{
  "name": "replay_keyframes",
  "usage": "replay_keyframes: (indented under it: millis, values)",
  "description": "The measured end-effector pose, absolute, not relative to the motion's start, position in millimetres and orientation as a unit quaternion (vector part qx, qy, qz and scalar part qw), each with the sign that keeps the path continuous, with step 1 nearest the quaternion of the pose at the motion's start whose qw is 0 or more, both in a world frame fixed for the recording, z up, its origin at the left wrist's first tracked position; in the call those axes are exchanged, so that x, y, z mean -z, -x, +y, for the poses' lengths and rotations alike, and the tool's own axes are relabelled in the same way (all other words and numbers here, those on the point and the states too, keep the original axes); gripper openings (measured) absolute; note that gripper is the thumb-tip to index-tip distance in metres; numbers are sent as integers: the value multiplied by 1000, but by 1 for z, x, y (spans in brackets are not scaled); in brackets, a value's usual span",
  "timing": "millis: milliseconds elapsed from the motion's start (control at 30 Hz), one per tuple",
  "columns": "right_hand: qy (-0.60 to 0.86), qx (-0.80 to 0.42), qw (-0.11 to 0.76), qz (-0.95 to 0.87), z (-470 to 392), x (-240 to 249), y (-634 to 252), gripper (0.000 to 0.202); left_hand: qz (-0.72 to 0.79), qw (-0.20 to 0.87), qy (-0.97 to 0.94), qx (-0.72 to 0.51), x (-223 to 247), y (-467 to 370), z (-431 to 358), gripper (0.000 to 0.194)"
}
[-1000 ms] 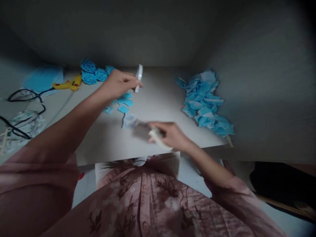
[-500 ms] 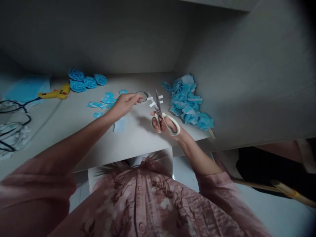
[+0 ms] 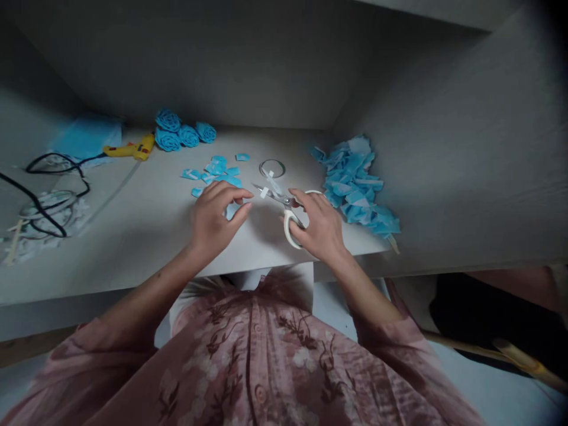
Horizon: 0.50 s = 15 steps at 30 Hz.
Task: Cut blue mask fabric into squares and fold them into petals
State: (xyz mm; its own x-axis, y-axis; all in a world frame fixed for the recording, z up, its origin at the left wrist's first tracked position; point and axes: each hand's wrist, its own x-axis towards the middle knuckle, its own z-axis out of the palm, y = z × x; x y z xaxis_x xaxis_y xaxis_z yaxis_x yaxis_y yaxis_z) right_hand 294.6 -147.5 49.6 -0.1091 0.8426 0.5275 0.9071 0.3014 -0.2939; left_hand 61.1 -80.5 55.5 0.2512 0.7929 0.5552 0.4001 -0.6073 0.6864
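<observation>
White-handled scissors (image 3: 287, 201) sit in your right hand (image 3: 320, 226), its fingers closed on the loops, the parted blades reaching out ahead and left of it. Your left hand (image 3: 217, 219), thumb and forefinger apart, looks empty beside the tips. Beyond it, small blue pieces (image 3: 217, 166) lie on the bench (image 3: 151, 236).

white-handled scissors (image 3: 287, 201) | open | white strips (image 3: 264, 192) on blades (image 3: 277, 197) | in right hand (image 3: 322, 228)

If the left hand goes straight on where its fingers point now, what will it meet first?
The left hand would likely meet the scissors in the right hand first, at their blades, though depth is unclear.
</observation>
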Motion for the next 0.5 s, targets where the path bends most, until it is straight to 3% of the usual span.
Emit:
replay_keyframes:
  millis: [67, 167, 500]
  values:
    - [588, 71, 293, -751, -149, -50, -292, 46, 378, 107, -793, -466, -51, -58, -81, 9]
    - [586, 86, 273, -758, -149, -51, -289, 46, 366, 51, -818, -441, -47, -55, -77, 12]
    - [565, 139, 233, -779, -145, -48, -283, 46, 362, 98, -820, -432, -52, -54, -73, 19]
